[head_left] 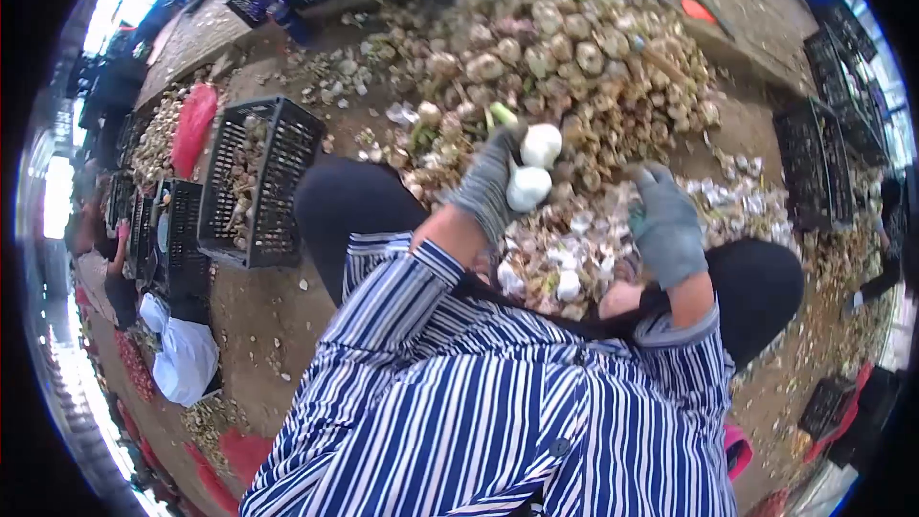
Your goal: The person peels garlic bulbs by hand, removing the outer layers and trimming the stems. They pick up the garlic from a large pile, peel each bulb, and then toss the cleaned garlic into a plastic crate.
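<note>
My left hand (490, 182), in a grey glove, holds two cleaned white garlic bulbs (541, 146) side by side, with a short green stem poking out above the fingers. In its grey glove, my right hand (662, 220) hovers to the right over loose peelings; its fingers curl down, and whatever they may hold is too small to make out. Beyond both hands rises a large heap of untrimmed garlic (584, 57). Papery white skins (574, 239) and a few white bulbs lie between my knees.
A black crate (258, 182) with some garlic stands at my left, near a red mesh bag (195, 129) and a white sack (185, 361). Another black crate (814, 165) stands at the right. More crates line the back. Another person (117, 278) sits at the far left.
</note>
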`<state>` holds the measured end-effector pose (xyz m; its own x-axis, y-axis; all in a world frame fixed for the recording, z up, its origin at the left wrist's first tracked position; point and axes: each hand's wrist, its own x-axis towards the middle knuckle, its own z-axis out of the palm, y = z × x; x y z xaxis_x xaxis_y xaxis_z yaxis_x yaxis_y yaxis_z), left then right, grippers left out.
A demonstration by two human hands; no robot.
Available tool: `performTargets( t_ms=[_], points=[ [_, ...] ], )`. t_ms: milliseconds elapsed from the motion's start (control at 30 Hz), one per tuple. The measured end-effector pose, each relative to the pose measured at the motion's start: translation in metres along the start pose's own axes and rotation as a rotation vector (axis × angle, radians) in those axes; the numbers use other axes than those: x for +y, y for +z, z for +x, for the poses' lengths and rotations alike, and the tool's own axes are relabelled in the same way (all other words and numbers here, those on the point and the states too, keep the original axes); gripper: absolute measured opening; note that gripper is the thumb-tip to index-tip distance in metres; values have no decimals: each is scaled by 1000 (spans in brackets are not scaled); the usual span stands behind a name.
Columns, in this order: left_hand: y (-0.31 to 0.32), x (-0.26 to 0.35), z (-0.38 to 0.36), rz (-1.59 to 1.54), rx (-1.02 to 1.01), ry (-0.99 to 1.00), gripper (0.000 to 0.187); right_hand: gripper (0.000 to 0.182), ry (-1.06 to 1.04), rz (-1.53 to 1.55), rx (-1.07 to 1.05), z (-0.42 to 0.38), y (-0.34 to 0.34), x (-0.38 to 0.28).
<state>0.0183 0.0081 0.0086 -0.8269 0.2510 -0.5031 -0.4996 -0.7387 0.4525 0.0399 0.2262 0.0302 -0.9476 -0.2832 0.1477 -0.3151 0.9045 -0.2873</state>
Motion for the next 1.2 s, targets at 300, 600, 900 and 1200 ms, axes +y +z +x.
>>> performTargets(
  t_ms=[300, 600, 900, 1200],
  points=[
    [-70, -42, 40, -78, 126, -167, 37, 32, -61, 222, -430, -25, -25, -19],
    [-28, 41, 95, -178, 322, 49, 48, 37, -101, 258, -544, -17, -23, -12],
    [70, 244, 116, 256, 314, 606, 50, 32, -38, 271, -543, -12, -33, -1],
    [-122, 26, 150, 153, 535, 60, 28, 25, -13, 300, -446, -19, -31, 5]
  ],
)
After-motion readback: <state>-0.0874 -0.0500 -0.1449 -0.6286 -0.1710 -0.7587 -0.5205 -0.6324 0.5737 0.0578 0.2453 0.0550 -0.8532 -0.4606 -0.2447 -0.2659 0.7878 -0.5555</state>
